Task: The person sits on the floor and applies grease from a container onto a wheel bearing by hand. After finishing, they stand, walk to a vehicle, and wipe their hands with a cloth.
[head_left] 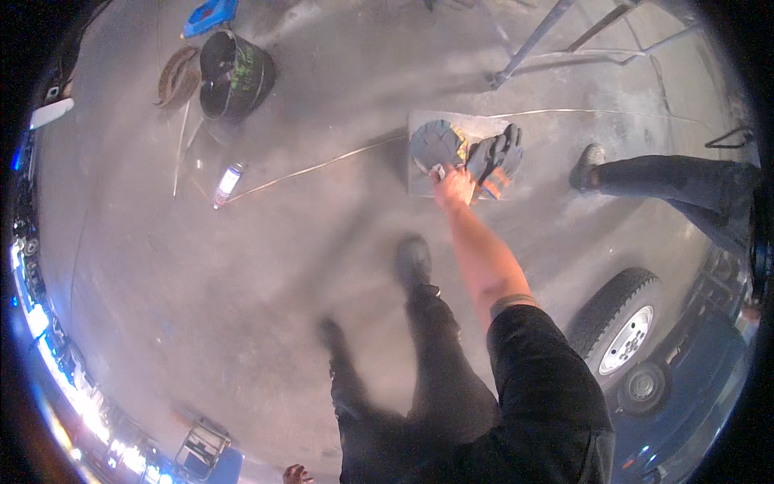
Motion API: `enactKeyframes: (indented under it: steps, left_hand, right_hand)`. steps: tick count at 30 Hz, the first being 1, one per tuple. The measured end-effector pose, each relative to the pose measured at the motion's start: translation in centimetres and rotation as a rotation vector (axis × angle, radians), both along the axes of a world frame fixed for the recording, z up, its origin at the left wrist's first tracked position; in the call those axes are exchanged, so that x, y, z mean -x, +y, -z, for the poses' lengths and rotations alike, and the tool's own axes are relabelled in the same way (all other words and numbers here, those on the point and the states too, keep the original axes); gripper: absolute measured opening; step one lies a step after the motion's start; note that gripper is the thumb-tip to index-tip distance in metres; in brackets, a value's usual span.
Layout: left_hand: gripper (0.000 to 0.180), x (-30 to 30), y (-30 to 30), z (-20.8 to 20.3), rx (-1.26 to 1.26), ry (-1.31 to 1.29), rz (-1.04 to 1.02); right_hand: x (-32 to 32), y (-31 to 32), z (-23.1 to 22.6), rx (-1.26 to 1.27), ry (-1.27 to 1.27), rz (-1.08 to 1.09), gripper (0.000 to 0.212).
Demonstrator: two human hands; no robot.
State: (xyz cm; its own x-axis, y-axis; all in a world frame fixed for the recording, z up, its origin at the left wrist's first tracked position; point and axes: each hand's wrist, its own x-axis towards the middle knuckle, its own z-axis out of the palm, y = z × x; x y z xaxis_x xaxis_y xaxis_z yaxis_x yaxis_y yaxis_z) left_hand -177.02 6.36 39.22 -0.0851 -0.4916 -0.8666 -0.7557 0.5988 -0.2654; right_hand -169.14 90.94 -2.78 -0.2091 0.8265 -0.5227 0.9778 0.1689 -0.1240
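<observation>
My right hand (455, 186) reaches out to a pale square block or box (419, 184) on the floor. Its fingers are closed at the near edge of a dark grey round disc-like item (436, 143). Something small and whitish shows at the fingertips; I cannot make out what it is. Just right of the hand lie dark work gloves (493, 153) with orange parts, partly over the block's edge. Beside the disc is a yellow patterned patch. My left hand (297, 474) shows only in part at the lower edge, its fingers loosely bent and apart, with nothing visible in them.
A black bucket (256, 81), a brown curved piece (178, 78) and a spray can (227, 185) are at the left. Metal stand legs (532, 44) rise at the far right. Another person's leg (661, 176), a wheel (617, 323) and a blue vehicle (685, 395) are at the right.
</observation>
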Motion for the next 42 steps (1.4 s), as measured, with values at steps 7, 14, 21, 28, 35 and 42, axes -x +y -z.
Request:
enactKeyframes:
  steps: [7,14,21,28,35,42]
  left_hand:
    - [0.051,2.4,10.6,-2.6,0.175,0.075,-0.066]
    - [0.061,8.5,7.9,-2.2,0.082,0.169,0.022]
    - [0.049,15.5,7.9,5.4,-0.212,0.269,0.265]
    - [0.059,21.7,25.9,5.1,-0.971,0.367,0.64]
    - [0.071,3.8,41.7,-20.0,-1.778,-0.71,-0.04]
    - [0.072,-18.4,32.7,-29.2,-1.465,-1.38,-0.281]
  right_hand:
    - [-1.5,3.4,9.4,-0.307,0.154,-0.108,0.029]
    - [-0.9,0.0,-0.1,-0.071,0.891,0.483,0.01]
    - [-3.5,-9.2,-30.2,0.806,1.911,1.36,0.045]
    - [-7.2,-25.3,-54.0,0.761,2.449,0.97,0.049]
    - [-15.6,-43.1,-67.4,0.299,2.344,1.175,0.052]
    - [-20.7,-61.0,-73.5,-0.961,0.851,0.303,0.061]
